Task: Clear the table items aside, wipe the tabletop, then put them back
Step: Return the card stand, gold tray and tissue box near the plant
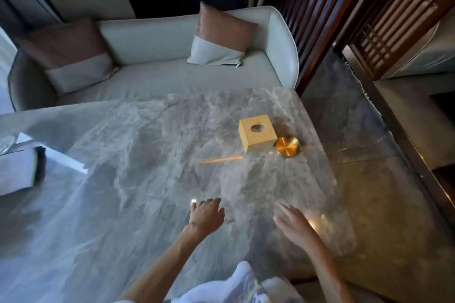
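A grey marble tabletop (pixel 152 155) fills the middle of the view. Near its far right corner stands a yellow wooden tissue box (pixel 257 133) with a round hole on top. A round brass dish (pixel 288 146) sits against the box's right side. My left hand (pixel 206 216) hovers over the near part of the table with its fingers curled downward and nothing in it. My right hand (pixel 295 226) is beside it, flat, fingers apart, empty. Both hands are well short of the box and dish.
A white sofa (pixel 172 74) with two brown-and-white cushions (pixel 221 37) runs along the table's far edge. A blurred box-like object (pixel 22 170) lies at the table's left edge. A dark wooden lattice screen (pixel 344 7) stands at the right, above marble floor (pixel 369 130).
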A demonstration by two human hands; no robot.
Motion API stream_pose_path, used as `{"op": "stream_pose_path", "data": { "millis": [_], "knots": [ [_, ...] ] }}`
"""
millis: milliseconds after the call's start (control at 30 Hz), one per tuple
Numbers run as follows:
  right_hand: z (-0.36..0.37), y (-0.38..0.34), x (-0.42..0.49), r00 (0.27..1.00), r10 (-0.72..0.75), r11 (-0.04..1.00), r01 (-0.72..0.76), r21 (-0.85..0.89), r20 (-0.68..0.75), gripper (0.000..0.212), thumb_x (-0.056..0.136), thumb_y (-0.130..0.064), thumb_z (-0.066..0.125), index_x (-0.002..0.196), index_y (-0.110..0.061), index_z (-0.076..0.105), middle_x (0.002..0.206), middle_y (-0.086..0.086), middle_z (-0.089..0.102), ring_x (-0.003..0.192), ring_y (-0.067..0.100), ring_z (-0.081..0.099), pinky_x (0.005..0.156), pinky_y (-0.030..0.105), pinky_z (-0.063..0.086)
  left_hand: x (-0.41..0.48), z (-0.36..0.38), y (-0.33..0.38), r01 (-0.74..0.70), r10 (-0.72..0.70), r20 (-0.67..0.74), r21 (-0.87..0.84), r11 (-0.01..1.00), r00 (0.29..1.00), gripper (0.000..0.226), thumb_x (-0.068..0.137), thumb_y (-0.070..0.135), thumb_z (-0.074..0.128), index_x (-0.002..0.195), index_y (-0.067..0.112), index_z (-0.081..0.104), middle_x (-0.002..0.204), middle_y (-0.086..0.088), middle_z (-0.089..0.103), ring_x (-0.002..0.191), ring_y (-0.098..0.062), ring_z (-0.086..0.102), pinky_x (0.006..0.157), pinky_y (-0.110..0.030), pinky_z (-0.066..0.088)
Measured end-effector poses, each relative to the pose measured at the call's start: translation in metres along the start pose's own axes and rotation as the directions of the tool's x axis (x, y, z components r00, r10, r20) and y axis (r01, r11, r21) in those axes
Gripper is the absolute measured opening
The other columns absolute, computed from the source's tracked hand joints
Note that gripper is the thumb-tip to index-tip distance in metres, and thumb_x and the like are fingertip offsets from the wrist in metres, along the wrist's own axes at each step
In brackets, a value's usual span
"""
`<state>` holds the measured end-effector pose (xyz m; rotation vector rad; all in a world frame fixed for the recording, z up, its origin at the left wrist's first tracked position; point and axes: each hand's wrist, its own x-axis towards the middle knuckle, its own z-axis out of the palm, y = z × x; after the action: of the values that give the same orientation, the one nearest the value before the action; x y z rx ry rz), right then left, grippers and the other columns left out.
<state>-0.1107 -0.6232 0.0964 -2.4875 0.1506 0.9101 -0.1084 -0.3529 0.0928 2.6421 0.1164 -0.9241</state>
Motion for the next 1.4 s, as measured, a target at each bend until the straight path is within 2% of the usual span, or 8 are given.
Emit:
{"op": "stream_pose_path", "data": {
  "millis": [133,433,667,833,933,1067,1233,1400],
  "knots": [
    [-0.075,0.033,0.060,0.998,-0.042,0.999,0.042,0.008,-0.042,0.058,0.093,-0.042,0.054,0.143,-0.015,0.042,0.148,0.010,0.043,0.139,0.023,0.036,0.115,0.035,0.028,0.059,-0.014,0.078,-0.002,0.000,-0.057,-0.032,0.999,0.998,0.040,0.095,0.035,0.039,0.129,0.017,0.051,0.130,-0.008,0.061,0.119,-0.031,0.057,0.104,-0.043,0.038],
    [-0.193,0.025,0.188,0.990,-0.123,0.973,0.135,0.189,-0.072,0.062,0.091,-0.051,0.053,0.145,-0.023,0.039,0.147,0.004,0.047,0.136,0.019,0.043,0.111,0.033,0.034,0.179,-0.082,0.180,0.114,-0.271,-0.265,-0.487,0.866,0.925,0.048,0.094,0.021,0.048,0.140,0.010,0.040,0.134,-0.019,0.054,0.119,-0.037,0.054,0.094,-0.042,0.045],
    [-0.187,-0.027,0.283,0.994,-0.103,0.990,0.107,0.091,-0.046,0.056,0.092,-0.039,0.052,0.143,-0.018,0.040,0.149,0.008,0.043,0.136,0.028,0.041,0.109,0.041,0.037,0.228,-0.099,0.170,0.266,-0.452,-0.246,-0.539,0.799,0.857,0.038,0.084,0.007,0.042,0.122,0.007,0.046,0.120,-0.020,0.055,0.108,-0.040,0.054,0.087,-0.045,0.045],
    [-0.168,0.017,0.295,0.977,0.006,1.000,0.000,0.030,-0.215,0.036,0.091,-0.012,0.053,0.126,-0.019,0.060,0.124,0.008,0.065,0.115,0.029,0.060,0.091,0.035,0.049,0.229,-0.053,0.215,0.107,-0.257,-0.236,-0.507,0.855,0.937,0.030,0.085,0.002,0.040,0.112,0.008,0.053,0.113,-0.015,0.059,0.102,-0.033,0.057,0.081,-0.038,0.046],
    [-0.146,0.040,0.276,0.958,0.018,0.997,0.003,0.073,-0.285,0.029,0.088,-0.005,0.053,0.109,-0.015,0.070,0.107,0.009,0.072,0.102,0.028,0.066,0.076,0.029,0.048,0.229,-0.012,0.237,0.156,-0.217,-0.013,-0.652,0.742,0.976,0.039,0.090,0.011,0.048,0.129,0.010,0.045,0.129,-0.014,0.054,0.118,-0.032,0.053,0.098,-0.038,0.044],
    [-0.118,0.052,0.238,0.955,0.125,0.953,-0.040,0.300,-0.269,0.022,0.086,0.000,0.052,0.093,-0.010,0.070,0.085,0.007,0.072,0.083,0.024,0.068,0.063,0.023,0.039,0.221,0.017,0.232,0.248,-0.296,0.082,-0.773,0.584,0.952,0.037,0.088,0.009,0.054,0.125,0.006,0.048,0.123,-0.013,0.059,0.116,-0.028,0.055,0.087,-0.025,0.039],
    [-0.072,0.046,0.206,0.973,0.178,0.875,-0.089,0.475,-0.145,0.007,0.086,-0.013,0.063,0.085,-0.020,0.062,0.079,-0.002,0.068,0.079,0.020,0.069,0.067,0.032,0.053,0.187,0.033,0.189,0.286,-0.355,0.138,-0.866,0.409,0.925,0.050,0.080,0.011,0.055,0.129,0.008,0.044,0.113,-0.013,0.060,0.105,-0.034,0.061,0.088,-0.043,0.050],
    [-0.027,-0.008,0.175,0.992,0.051,0.864,0.014,0.503,-0.115,0.015,0.078,-0.005,0.067,0.085,-0.016,0.059,0.077,-0.003,0.064,0.074,0.016,0.063,0.072,0.034,0.052,0.140,0.052,0.109,0.236,-0.481,0.079,-0.932,0.276,0.873,0.026,0.064,0.023,0.057,0.088,0.032,0.054,0.109,-0.014,0.059,0.097,-0.035,0.061,0.074,-0.048,0.052]
  ]
}}
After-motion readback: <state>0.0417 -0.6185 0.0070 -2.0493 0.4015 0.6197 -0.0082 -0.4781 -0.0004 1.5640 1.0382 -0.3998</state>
